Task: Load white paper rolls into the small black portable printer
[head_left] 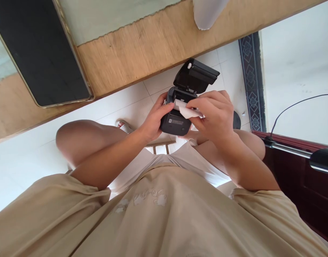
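Observation:
A small black label printer (176, 123) is held over my lap, its hinged lid (196, 75) swung up and back. My left hand (155, 117) wraps round the printer's left side, the thumb lying at the edge of its paper bay. White paper (189, 111) comes out of the bay and bends over the front edge. My right hand (216, 110) pinches the paper's free end between thumb and fingers. What lies deeper in the bay is partly hidden by the paper and my fingers.
A wooden table edge (126, 60) runs across in front. On it lie a dark tablet-like slab (43, 46), a pale green cloth (107, 18) and a white rounded object (208, 12). At right stands a dark red panel (295, 178) with a metal rail and a thin cable.

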Available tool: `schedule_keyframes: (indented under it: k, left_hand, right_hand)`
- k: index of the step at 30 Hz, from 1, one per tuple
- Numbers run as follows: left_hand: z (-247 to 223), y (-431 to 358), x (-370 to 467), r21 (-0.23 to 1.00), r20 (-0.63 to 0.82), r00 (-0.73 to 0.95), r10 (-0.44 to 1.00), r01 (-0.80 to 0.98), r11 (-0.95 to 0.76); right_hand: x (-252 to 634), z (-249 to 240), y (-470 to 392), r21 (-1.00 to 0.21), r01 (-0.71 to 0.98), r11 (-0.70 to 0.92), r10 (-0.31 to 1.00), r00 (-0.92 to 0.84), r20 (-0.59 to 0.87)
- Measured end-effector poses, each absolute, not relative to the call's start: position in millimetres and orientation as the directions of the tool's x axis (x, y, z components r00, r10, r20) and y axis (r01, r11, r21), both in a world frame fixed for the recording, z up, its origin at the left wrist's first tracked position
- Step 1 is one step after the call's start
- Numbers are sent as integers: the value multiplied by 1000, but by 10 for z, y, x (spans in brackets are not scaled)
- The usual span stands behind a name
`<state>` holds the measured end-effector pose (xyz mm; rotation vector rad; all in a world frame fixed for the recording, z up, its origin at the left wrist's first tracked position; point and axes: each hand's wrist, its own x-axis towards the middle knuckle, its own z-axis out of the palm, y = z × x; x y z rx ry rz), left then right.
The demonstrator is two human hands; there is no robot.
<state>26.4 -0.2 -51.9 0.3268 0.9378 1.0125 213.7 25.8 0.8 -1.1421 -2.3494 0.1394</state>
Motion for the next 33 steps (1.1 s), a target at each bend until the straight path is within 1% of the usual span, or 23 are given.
schedule_keyframes:
  k: [1,3,5,6,7,8,10,11,12,13,15,17,20,22,24,27,29,31,33]
  left_hand:
    - [-518,0,265,622,-515,208,832,-577,529]
    - [-516,-1,262,622,-505,237,830,-567,540]
    - [-524,-7,255,633,-489,266,831,-548,547]
    - [-534,-10,250,639,-482,279,831,-537,551]
    - [-548,-13,246,644,-476,290,830,-528,554]
    - [-565,-16,241,647,-472,301,829,-521,557]
    - [-604,-20,228,656,-456,322,829,-508,558]
    - [-623,-22,221,662,-445,336,830,-501,557]
    - [-639,-24,214,667,-431,353,830,-495,557]
    - [-652,-26,207,673,-416,372,830,-488,556]
    - [-671,-34,196,677,-391,406,826,-482,557]
    - [-683,-44,192,672,-368,434,822,-487,558]
    - [-694,-61,183,657,-350,457,818,-502,562]
    - [-692,-64,164,658,-358,451,818,-500,564]
    - [-677,-58,137,663,-363,436,823,-500,557]
    - [-625,-33,111,657,-362,402,841,-531,536]
    - [-588,-16,115,654,-380,350,856,-554,516]
    - [-570,-6,131,658,-414,288,864,-561,502]
    - [-576,-2,144,658,-449,237,861,-565,498]
  right_hand:
    - [2135,26,250,-344,659,669,739,-539,405]
    - [2133,77,238,-432,584,688,724,-597,346]
    - [2143,144,249,-539,541,646,741,-615,270]
    - [2155,178,266,-593,527,609,765,-587,264]
    - [2173,209,291,-640,520,566,801,-530,277]
    - [2195,233,322,-675,521,523,842,-437,315]
    - [2249,252,393,-717,538,443,894,-200,402]
    - [2279,245,426,-732,553,398,906,-112,408]
    - [2309,230,455,-748,563,351,921,-65,384]
    - [2336,208,478,-769,563,303,942,-56,330]
    - [2376,159,502,-821,525,224,974,-100,202]
    - [2392,127,495,-860,468,204,977,-146,153]
    - [2381,142,445,-836,485,256,956,-257,144]
    - [2362,168,403,-808,518,280,927,-364,88]
    - [2339,166,370,-821,516,243,906,-422,3]
    - [2296,70,352,-868,485,105,906,-407,-118]
    - [2261,-37,358,-887,462,22,897,-401,-187]
    - [2222,-139,370,-896,444,-17,882,-416,-223]
    - [2186,-214,385,-901,433,-30,879,-418,-230]
